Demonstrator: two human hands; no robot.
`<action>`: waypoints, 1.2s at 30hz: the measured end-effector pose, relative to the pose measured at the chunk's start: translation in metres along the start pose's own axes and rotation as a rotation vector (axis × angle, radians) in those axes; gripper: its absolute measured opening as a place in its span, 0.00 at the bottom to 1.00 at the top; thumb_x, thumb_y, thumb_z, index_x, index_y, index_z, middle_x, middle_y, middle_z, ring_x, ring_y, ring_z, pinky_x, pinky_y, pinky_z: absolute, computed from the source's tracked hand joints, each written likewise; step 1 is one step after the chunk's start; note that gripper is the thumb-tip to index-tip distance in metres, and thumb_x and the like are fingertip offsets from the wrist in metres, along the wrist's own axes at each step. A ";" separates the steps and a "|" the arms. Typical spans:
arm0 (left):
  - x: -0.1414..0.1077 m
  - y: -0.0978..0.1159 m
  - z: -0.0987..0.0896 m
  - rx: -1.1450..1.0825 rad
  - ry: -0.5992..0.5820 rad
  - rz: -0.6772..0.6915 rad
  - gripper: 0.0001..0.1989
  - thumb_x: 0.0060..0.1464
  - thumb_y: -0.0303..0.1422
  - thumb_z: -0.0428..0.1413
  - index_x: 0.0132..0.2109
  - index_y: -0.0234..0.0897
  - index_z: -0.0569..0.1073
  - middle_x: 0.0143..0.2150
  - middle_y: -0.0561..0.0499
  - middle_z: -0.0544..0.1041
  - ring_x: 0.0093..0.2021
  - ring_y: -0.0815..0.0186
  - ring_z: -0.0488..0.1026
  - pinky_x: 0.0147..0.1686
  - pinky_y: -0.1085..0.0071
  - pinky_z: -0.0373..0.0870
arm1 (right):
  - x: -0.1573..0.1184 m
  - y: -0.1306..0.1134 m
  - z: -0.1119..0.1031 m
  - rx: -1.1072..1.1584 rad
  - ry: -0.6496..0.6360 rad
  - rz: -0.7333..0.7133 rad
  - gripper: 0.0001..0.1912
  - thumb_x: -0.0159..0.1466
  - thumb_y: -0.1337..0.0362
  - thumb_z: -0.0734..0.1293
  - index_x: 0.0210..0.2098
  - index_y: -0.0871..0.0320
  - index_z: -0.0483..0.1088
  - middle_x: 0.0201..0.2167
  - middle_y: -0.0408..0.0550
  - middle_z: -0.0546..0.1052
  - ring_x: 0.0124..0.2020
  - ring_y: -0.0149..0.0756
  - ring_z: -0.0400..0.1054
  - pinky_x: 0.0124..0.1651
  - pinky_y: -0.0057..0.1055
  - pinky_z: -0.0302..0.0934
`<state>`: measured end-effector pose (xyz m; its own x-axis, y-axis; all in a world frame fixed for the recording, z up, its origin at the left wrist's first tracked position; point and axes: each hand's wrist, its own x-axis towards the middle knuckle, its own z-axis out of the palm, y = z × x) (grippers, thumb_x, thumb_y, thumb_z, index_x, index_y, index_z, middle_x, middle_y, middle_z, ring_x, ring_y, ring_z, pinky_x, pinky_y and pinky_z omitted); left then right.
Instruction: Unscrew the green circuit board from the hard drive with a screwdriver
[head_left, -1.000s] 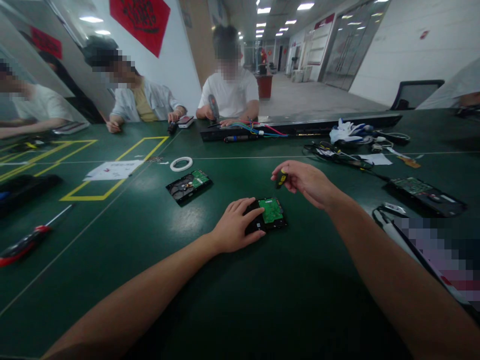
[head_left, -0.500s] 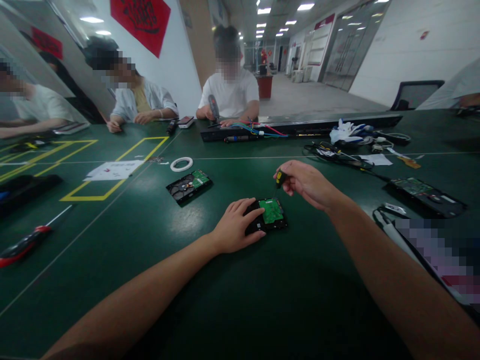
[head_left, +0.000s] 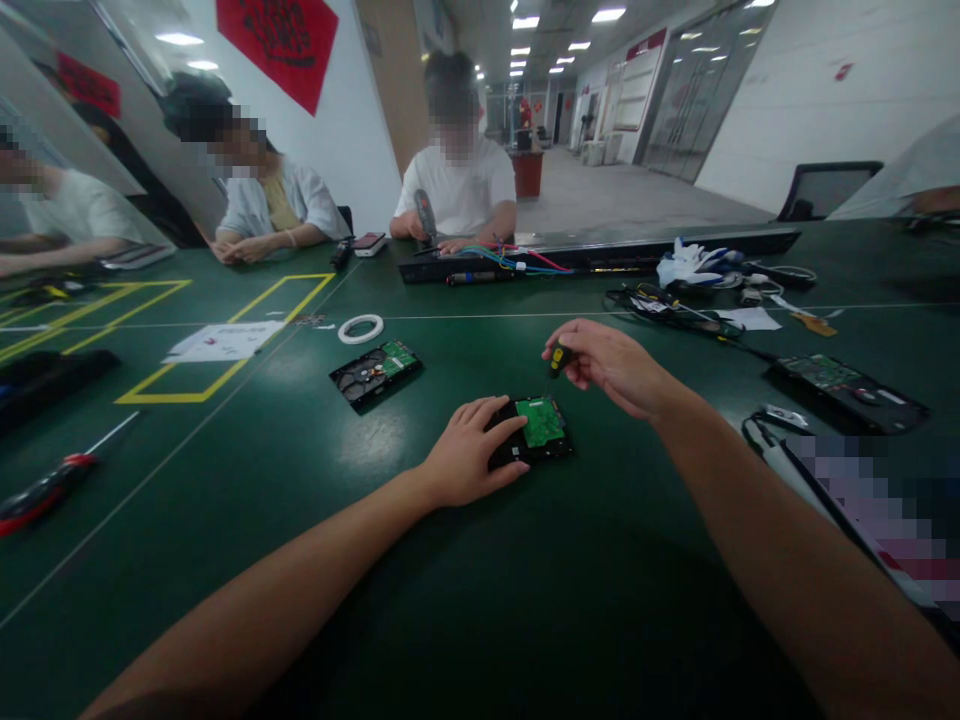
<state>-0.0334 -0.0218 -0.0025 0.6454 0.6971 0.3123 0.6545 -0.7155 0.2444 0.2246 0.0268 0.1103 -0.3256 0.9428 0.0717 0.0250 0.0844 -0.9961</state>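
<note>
A black hard drive [head_left: 553, 452] with a green circuit board [head_left: 541, 422] lies flat on the table in front of me. My left hand [head_left: 472, 455] grips its left part, thumb along the near edge and fingers across the top, covering that end. Above the drive's far right corner, my right hand [head_left: 600, 365] pinches a small yellow-and-black screwdriver [head_left: 558, 359]. Its shaft points down at the board's far edge; whether the tip sits in a screw is too small to tell. A second hard drive [head_left: 376, 374] rests further left.
Beyond the second drive is a white tape roll [head_left: 361, 329]. A red-and-black screwdriver [head_left: 56, 486] lies far left, near a paper sheet [head_left: 225, 341]. Cables, gloves [head_left: 697, 263] and another drive [head_left: 847, 391] are at right. Across the table a person works at a long black panel [head_left: 637, 254].
My hands, the drive and the screwdriver hold nearly the same position. The view has shifted slightly. A person at the far left has brought both hands together.
</note>
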 end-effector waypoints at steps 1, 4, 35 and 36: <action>0.000 0.000 0.000 -0.001 -0.001 0.000 0.35 0.65 0.52 0.61 0.73 0.47 0.66 0.76 0.39 0.60 0.73 0.41 0.60 0.69 0.38 0.62 | 0.000 0.000 0.000 -0.012 -0.006 -0.009 0.07 0.70 0.60 0.67 0.40 0.56 0.75 0.40 0.52 0.80 0.28 0.33 0.64 0.27 0.33 0.57; 0.000 0.001 0.000 -0.009 0.000 -0.005 0.35 0.65 0.52 0.61 0.73 0.47 0.66 0.76 0.39 0.60 0.74 0.40 0.60 0.69 0.38 0.61 | 0.000 0.000 -0.001 -0.035 -0.023 -0.018 0.09 0.69 0.59 0.67 0.41 0.56 0.77 0.42 0.53 0.81 0.30 0.34 0.65 0.28 0.34 0.58; 0.000 0.001 -0.001 0.002 -0.015 -0.010 0.35 0.66 0.52 0.60 0.73 0.46 0.66 0.76 0.39 0.59 0.74 0.41 0.59 0.70 0.39 0.61 | 0.001 0.003 0.001 0.045 0.051 0.026 0.08 0.69 0.59 0.66 0.38 0.56 0.73 0.36 0.52 0.78 0.27 0.34 0.65 0.26 0.33 0.58; 0.001 0.001 -0.001 0.001 -0.014 -0.010 0.35 0.65 0.53 0.60 0.73 0.46 0.66 0.76 0.39 0.59 0.74 0.41 0.59 0.70 0.39 0.61 | 0.001 0.003 0.002 0.051 0.052 0.028 0.07 0.69 0.59 0.67 0.37 0.56 0.72 0.35 0.51 0.77 0.27 0.34 0.66 0.26 0.33 0.59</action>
<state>-0.0325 -0.0224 -0.0012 0.6440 0.7051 0.2968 0.6617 -0.7081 0.2466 0.2229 0.0274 0.1071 -0.2760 0.9601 0.0445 -0.0154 0.0419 -0.9990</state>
